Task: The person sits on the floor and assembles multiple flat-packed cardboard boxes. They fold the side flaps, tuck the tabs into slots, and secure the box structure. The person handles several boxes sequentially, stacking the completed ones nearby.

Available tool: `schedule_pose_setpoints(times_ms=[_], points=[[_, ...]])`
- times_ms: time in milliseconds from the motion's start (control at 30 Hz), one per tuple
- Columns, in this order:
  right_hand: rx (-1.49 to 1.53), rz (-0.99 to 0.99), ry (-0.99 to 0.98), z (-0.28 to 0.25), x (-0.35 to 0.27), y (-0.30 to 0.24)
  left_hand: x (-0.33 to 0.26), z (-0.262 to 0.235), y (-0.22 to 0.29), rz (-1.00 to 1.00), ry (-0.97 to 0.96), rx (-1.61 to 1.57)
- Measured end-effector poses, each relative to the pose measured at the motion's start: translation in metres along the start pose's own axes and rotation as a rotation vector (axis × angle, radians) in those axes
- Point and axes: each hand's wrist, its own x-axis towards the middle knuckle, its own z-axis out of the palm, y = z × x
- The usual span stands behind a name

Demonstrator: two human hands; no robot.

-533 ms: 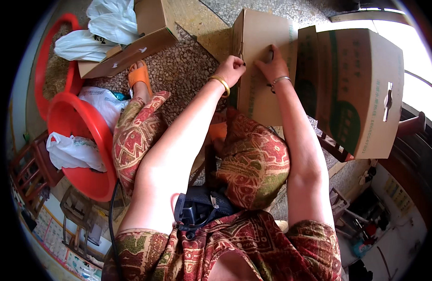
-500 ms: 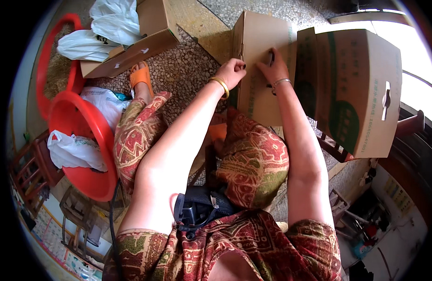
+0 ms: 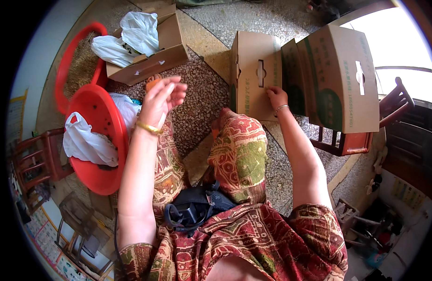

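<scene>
A closed brown cardboard box (image 3: 249, 100) stands ahead of me on the floor, with a slotted handle hole (image 3: 261, 74) in the face turned toward me. My right hand (image 3: 276, 98) rests against that face just below the hole, its fingers curled; whatever they may hold is hidden. My left hand (image 3: 165, 97) is raised in the air over my left knee, away from the box. Its fingers are apart and slightly blurred, with nothing in them. A gold bangle (image 3: 149, 128) circles the left wrist.
Right of the box, more cardboard boxes (image 3: 340, 79) sit on a reddish wooden chair (image 3: 354, 144). On the left are an open carton (image 3: 152, 65) with white plastic bags (image 3: 140, 33), a red basin (image 3: 96, 178) holding a white bag (image 3: 90, 143), and another red container (image 3: 61, 89) of grain-like material.
My left hand has left the box's edge and swung left toward me. The right hand has slid down the box, uncovering the handle hole. The view has shifted slightly.
</scene>
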Motion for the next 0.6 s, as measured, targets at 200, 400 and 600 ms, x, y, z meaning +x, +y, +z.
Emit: schedule_pose_setpoints(times_ms=[200, 400, 600], points=[[-0.267, -0.080, -0.084, 0.000, 0.017, -0.062, 0.001, -0.026, -0.035, -0.007, 0.310, -0.162], [-0.463, 0.160, -0.075, 0.010, 0.036, -0.097, 0.014, -0.011, -0.033, -0.078, 0.136, -0.050], [-0.132, 0.372, -0.201, 0.001, 0.066, -0.075, 0.011, -0.001, -0.026, -0.085, 0.141, -0.014]])
